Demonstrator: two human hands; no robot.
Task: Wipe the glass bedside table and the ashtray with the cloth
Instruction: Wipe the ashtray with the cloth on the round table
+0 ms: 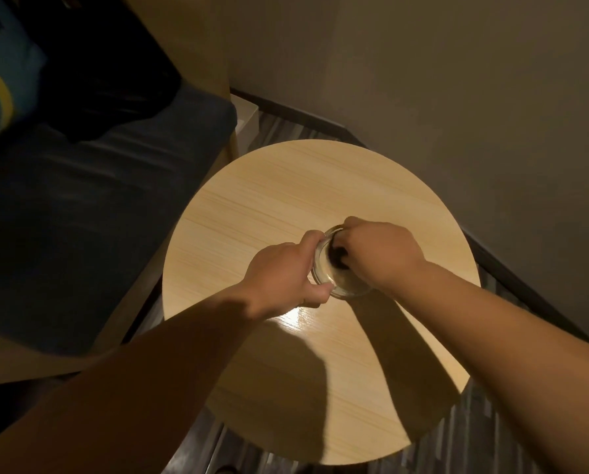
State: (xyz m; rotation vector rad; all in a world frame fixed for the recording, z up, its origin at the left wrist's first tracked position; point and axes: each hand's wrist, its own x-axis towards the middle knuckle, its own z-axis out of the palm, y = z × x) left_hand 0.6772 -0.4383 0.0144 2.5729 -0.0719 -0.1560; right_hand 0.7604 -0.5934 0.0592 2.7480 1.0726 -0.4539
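A round table (286, 186) with a light wood-grain top fills the middle of the view. A clear glass ashtray (341, 285) stands near its centre. My left hand (283, 275) grips the ashtray's left rim, thumb at the near side. My right hand (378, 251) reaches into the ashtray from the right, its fingers closed on a small dark cloth (337, 260) pressed inside the bowl. Most of the cloth is hidden under my fingers.
A dark blue cushioned seat (81, 206) on a wooden frame stands left of the table, with a dark garment (108, 80) and a teal-and-yellow item (2, 73) on it. A beige wall (457, 97) runs behind and to the right. Striped flooring (474, 439) shows around the table.
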